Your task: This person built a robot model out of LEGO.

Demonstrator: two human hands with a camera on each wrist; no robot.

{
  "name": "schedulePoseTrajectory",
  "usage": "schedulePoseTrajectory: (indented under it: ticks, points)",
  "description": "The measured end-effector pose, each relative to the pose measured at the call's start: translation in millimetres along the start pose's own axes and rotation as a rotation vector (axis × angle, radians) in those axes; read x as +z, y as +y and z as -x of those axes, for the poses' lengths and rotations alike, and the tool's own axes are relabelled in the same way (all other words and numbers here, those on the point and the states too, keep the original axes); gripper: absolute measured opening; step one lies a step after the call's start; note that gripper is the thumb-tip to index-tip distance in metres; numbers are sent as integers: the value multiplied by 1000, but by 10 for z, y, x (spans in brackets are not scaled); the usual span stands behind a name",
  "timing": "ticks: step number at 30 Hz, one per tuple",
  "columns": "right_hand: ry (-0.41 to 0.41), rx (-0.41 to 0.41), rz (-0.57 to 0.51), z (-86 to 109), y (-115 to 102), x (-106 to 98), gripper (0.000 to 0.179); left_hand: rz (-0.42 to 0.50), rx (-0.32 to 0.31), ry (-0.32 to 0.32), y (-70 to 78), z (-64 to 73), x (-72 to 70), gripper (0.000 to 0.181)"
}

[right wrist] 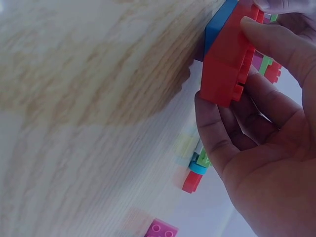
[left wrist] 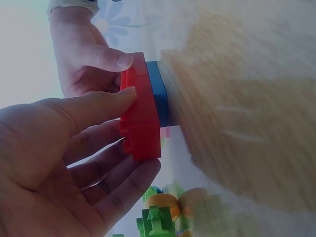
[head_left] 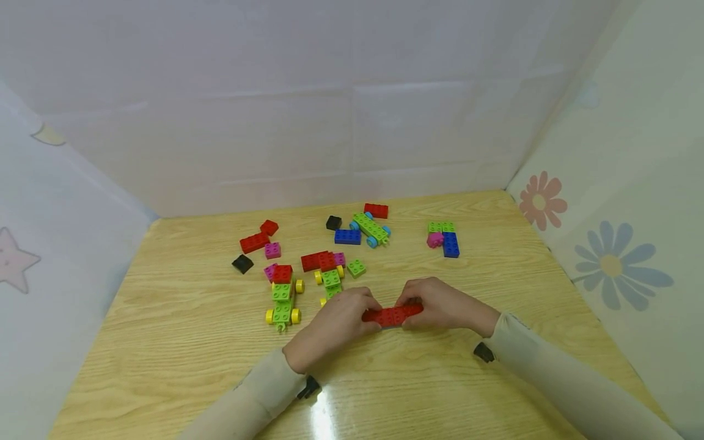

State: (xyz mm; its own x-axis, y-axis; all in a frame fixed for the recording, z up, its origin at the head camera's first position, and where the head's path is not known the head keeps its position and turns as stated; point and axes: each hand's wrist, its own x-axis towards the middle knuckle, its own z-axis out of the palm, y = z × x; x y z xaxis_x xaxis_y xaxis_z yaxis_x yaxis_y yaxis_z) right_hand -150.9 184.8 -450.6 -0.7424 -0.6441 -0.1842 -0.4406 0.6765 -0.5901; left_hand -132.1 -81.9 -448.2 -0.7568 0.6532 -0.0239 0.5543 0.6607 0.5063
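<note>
Near the front middle of the table, a row of red toy bricks (head_left: 392,316) lies between both hands. Under the row, a blue brick (left wrist: 157,89) shows in the left wrist view, shorter than the red row and close over the wood. My left hand (head_left: 342,315) grips the row's left end, thumb on the near side and fingers curled round the far side and end. The right end is held the same way by my right hand (head_left: 437,304). Just beyond the left hand stands a green toy car with yellow wheels (head_left: 332,279), partly hidden by that hand.
Another green car with yellow wheels (head_left: 283,310) stands to the left. A green car base with blue wheels (head_left: 370,227) sits at the back, beside a blue brick (head_left: 348,237). Joined green and blue bricks (head_left: 450,244) lie back right. Several red, pink and black bricks are scattered back left.
</note>
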Motion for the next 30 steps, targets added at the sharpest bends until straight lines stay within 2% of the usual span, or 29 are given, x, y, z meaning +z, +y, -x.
schedulePoseTrajectory:
  ticks: [7, 13, 20, 23, 28, 29, 30]
  points:
    - [-4, 11, -14, 5, -28, 8, 24, 6, -6, -19, -4, -3, -5, 24]
    - [8, 15, -14, 1, -29, 12, 25, 22, -24, -11, -9, -4, 1, 24]
    - [12, 72, -7, 67, 26, 8, 30, 40, -75, -14, 1, 50, 6, 30]
    - [32, 72, 3, 120, 81, 4, 31, 44, -92, -13, -12, 87, 3, 32]
    - [54, 64, -13, 184, 149, -12, 32, 74, -92, -19, -74, 123, 16, 31]
    - [55, 68, -20, 191, 154, -15, 32, 68, -72, -7, -155, 112, 84, 31]
    - [54, 72, -27, 197, 155, -19, 32, 68, -65, -6, -175, 117, 94, 31]
